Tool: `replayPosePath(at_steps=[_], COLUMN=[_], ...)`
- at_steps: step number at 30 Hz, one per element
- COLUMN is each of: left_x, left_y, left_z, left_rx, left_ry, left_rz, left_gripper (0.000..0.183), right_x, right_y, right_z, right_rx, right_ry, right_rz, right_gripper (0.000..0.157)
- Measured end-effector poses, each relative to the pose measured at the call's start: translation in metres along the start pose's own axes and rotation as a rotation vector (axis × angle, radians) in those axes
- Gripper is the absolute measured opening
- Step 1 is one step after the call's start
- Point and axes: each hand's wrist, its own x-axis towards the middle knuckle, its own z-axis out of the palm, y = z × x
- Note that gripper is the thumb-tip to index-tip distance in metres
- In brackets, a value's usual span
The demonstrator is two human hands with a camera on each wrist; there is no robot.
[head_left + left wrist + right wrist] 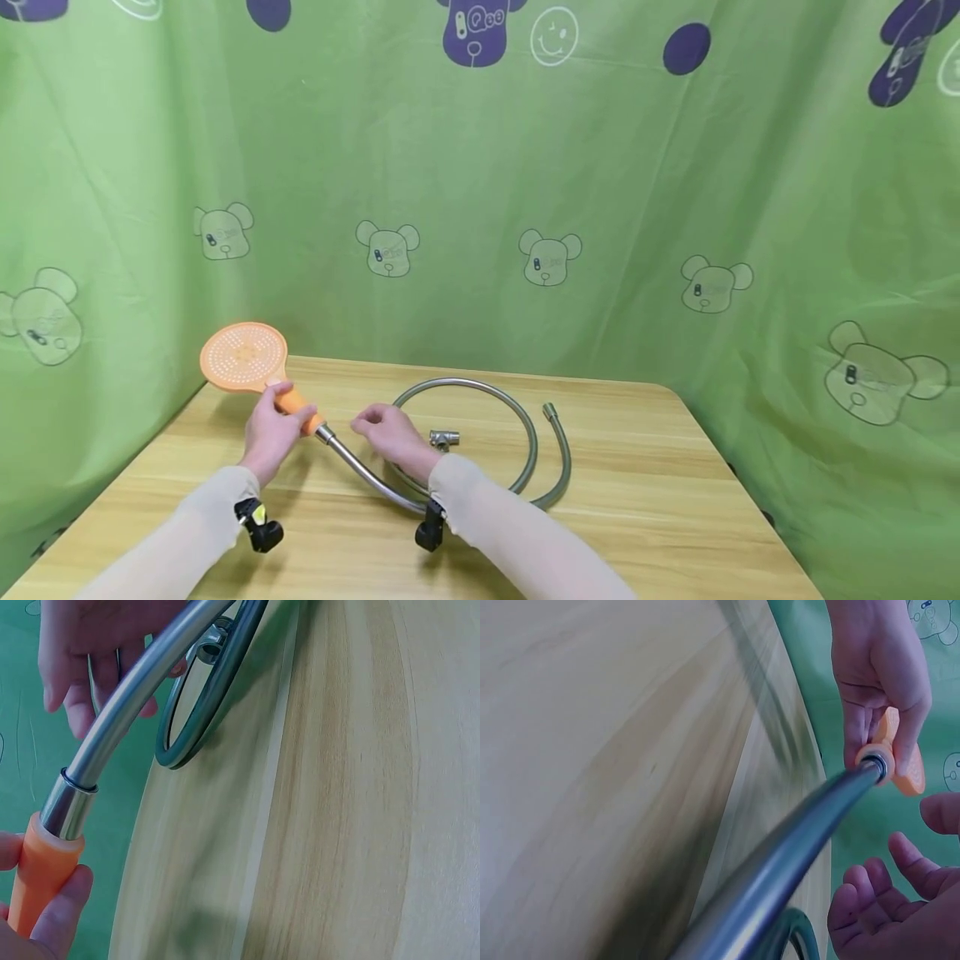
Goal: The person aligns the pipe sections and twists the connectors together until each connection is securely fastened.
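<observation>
At centre left, the left grip point(273, 425) holds the orange shower head point(243, 357), flexible hose point(142, 682) fitted; the right grip point(397, 435) hangs loose, empty. Lower centre, metal valve point(445, 437) and free hose end point(550, 410) lie unjoined.

On the green curtain point(615, 167), high beyond the right hand point(396, 433), a purple bear head point(475, 46) carries white rounded lettering point(486, 19), perhaps "Poo" or "Pee", not surely readable. Farther right of that hand is a white smiley sign point(554, 37). The pale bear point(393, 260) directly beyond the right hand shows faint lettering, too blurred to read.
</observation>
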Motion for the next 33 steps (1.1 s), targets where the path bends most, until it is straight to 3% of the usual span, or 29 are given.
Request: replayPosePath(at_steps=[15, 33], left_x=[0.006, 0.008], left_y=[-0.01, -0.018], left_z=[0.003, 0.004], left_rx=[0.003, 0.118], left_ry=[-0.012, -0.033], left_rz=[-0.007, -0.028], left_gripper=[0.065, 0.065], right_x=[-0.004, -0.007], right_y=[0.013, 0.022], right_z=[-0.017, -0.032], right_rx=[-0.041, -0.012], right_ry=[-0.002, -0.011], right_rz=[0.008, 0.011], right_gripper=[0.014, 0.016])
